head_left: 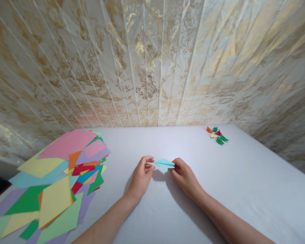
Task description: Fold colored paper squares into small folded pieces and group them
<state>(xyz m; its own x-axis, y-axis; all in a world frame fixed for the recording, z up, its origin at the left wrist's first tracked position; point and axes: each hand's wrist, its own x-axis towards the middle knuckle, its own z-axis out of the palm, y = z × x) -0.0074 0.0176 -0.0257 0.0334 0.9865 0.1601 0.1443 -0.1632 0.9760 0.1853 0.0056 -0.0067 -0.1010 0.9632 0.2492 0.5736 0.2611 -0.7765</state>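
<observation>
Paper piece [164, 164], light blue, folded to a point, raised over the middle of the table [155, 144]. Right hand [184, 174]: fingers clamped on its right end. Left hand [141, 178]: fingers curled at its pointed left tip; cannot tell whether they grip. Coloured paper sheets [56, 203] overlap along the left table edge; small folded paper pieces [220, 141] cluster near the far right corner.

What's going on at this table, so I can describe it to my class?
A person has a light-blue, narrow folded paper piece just above the white table. The right hand pinches one end; the left hand is at the pointed other end, its grip unclear. Loose multicoloured paper sheets overlap on the left, and small folded orange, green, red and pale-yellow pieces sit together at the far right.
</observation>
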